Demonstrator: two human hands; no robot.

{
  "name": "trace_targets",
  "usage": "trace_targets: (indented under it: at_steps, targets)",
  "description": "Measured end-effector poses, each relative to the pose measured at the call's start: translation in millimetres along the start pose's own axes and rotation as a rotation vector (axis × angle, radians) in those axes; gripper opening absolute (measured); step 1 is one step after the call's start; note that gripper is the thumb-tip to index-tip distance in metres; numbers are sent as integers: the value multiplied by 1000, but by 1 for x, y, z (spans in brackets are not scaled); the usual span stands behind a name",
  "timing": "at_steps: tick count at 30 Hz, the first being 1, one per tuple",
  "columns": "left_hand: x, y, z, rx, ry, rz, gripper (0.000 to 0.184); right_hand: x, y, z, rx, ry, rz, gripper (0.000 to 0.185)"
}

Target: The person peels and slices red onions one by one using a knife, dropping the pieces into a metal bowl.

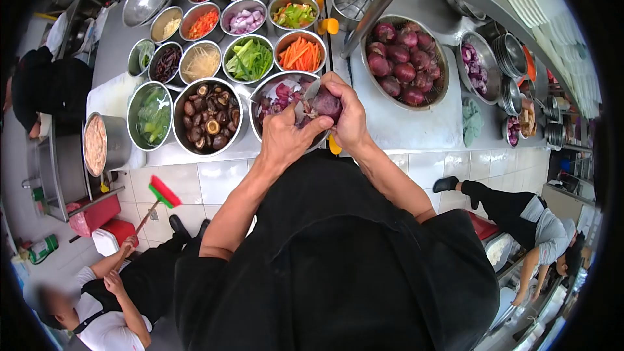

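Over a steel bowl (257, 105) of onion skins, my right hand (351, 114) is closed round a red onion (326, 103) from the right. My left hand (283, 131) is closed at the onion's left side, its thumb reaching across below it. A short knife blade (312, 90) shows between my left hand and the onion; its handle is hidden in my left hand. To the right, a large colander (444, 78) holds several whole red onions. Left of the skins bowl stand a bowl of brown mushrooms (211, 117) and a bowl of green pieces in liquid (151, 117).
Bowls of cut vegetables, including orange strips (300, 54) and green pieces (249, 58), stand behind. A metal post (380, 3) rises beside the colander. Right are a green cloth (472, 120) and a bowl of peeled onions (474, 68). Below left, a person holds a broom (164, 192); others stand farther away.
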State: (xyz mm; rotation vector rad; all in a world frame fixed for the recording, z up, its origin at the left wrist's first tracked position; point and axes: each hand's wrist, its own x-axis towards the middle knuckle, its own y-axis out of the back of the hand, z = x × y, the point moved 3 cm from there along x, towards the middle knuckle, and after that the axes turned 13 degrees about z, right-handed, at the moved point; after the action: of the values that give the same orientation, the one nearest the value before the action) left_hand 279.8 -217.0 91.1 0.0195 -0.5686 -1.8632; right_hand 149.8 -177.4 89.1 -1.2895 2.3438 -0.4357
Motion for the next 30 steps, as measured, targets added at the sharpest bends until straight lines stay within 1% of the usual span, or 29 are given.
trace_targets:
  at_steps: [1, 2, 4, 6, 7, 8, 9, 10, 13, 14, 17, 20, 23, 24, 26, 27, 28, 30]
  targets:
    - [-1, 1, -2, 28, -22, -3, 49, 0, -1, -1, -13, -35, 6, 27]
    - [1, 3, -1, 77, -164, -19, 53, 1, -3, -4, -26, -66, 10, 28]
    - [6, 6, 3, 178, -445, -48, 60, -2, -8, -9, -96, -338, 62, 30]
    - [11, 8, -3, 179, -378, -74, 63, -2, -5, -12, -202, -571, 97, 32]
    - [12, 8, -6, 178, -343, -86, 64, -2, -5, -12, -183, -535, 101, 32]
    - [13, 8, -8, 191, -402, -71, 66, -2, -6, -11, -163, -495, 104, 32]
    - [16, 7, -9, 161, -355, -46, 65, 1, -7, -9, -142, -452, 106, 32]
    - [15, 5, -9, 129, -304, -24, 64, 1, -8, -9, -126, -354, 122, 32]
    - [11, 3, 0, 66, -200, 32, 61, 7, -11, -6, -77, 69, 154, 33]
    - [11, 3, 3, 50, -177, 50, 60, 8, -7, -4, -165, 151, 148, 33]
    - [10, 3, -9, 154, -367, -29, 54, -3, -9, -16, -110, -392, 85, 32]
    - [16, 13, 7, 213, -326, -197, 48, 6, 3, -8, -154, -528, -70, 34]
    - [15, 16, 9, -62, 11, -174, 45, 6, -14, -23, -95, -338, -263, 44]
    - [14, 15, 7, -91, 19, -154, 45, 6, -13, -23, 10, -351, -385, 56]
    - [10, 12, 0, -148, 34, -113, 46, 9, -1, -16, -35, -305, -430, 60]
    - [9, 12, -4, -116, 66, -68, 47, 10, 1, -17, -58, -280, -454, 62]
    - [9, 11, -7, -84, 97, -22, 47, 9, 3, -21, -15, -334, -418, 49]
    - [9, 8, -10, -78, 132, 82, 49, 10, 6, -15, -2, -276, -320, 43]
